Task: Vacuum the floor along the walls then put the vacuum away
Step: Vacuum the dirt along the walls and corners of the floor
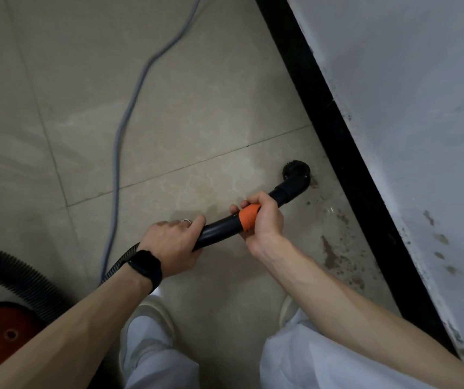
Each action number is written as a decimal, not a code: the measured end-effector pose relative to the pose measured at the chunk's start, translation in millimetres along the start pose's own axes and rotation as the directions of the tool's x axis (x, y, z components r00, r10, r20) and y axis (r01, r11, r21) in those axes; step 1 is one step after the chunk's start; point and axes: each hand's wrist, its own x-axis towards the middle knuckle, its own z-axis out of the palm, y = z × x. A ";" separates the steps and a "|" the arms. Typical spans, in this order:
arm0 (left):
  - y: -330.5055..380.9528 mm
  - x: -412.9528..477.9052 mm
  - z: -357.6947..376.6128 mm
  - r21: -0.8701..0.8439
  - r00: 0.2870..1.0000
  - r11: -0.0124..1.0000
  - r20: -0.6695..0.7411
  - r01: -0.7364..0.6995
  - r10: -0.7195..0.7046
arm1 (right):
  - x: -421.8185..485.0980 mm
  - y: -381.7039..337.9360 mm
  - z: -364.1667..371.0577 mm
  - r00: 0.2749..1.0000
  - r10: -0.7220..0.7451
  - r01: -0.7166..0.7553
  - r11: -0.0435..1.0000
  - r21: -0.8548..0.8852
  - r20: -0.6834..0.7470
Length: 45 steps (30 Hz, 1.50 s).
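Beige tiled floor [211, 299] underfoot; white trouser legs and pale shoes at the frame's bottom edge.

- Vacuum canister [3, 332], orange-red top, sits low at my left. Its ribbed hose [14, 273] loops up toward my left hand [172, 242].
- Left hand wraps the rear of the black wand [219, 230], fingers curled round it; watch [143, 266] on that wrist.
- Right hand [264, 220] grips further forward, fingers closed over the orange collar [249, 217].
- Wand runs forward-right to the round brush nozzle [297, 172], bristles down on the tile, near the black skirting [337, 136] but apart from it.
- Brown stains [334, 256] and specks lie along the skirting, between my right foot and the nozzle.
- Scuffed white wall [408, 108] above the skirting.
- Grey cord [124, 130] trails off across the tile to the far edge.

Judgement: vacuuming is under way on this wall. The dirt beside the skirting looks unfinished, and how many other walls remain is not visible. Putting the vacuum away is not yet begun.
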 end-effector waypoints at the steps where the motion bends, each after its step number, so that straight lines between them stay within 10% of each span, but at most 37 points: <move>1: 2.6 2.2 0.1 0.006 1.000 1.000 -0.004 -0.007 0.007 | 1.4 -2.2 -0.9 1.000 -0.004 0.004 1.000 0.002 -0.003; 22: 39.4 58.3 -15.3 -0.189 0.998 0.981 0.048 0.048 -0.039 | 28.8 -45.6 -21.3 0.993 -0.118 0.120 0.990 0.070 -0.026; 45: 14.9 114.7 -24.4 -0.747 0.936 0.581 0.163 0.323 -0.312 | 77.7 -93.5 73.9 0.957 -0.266 0.288 0.918 -0.271 0.116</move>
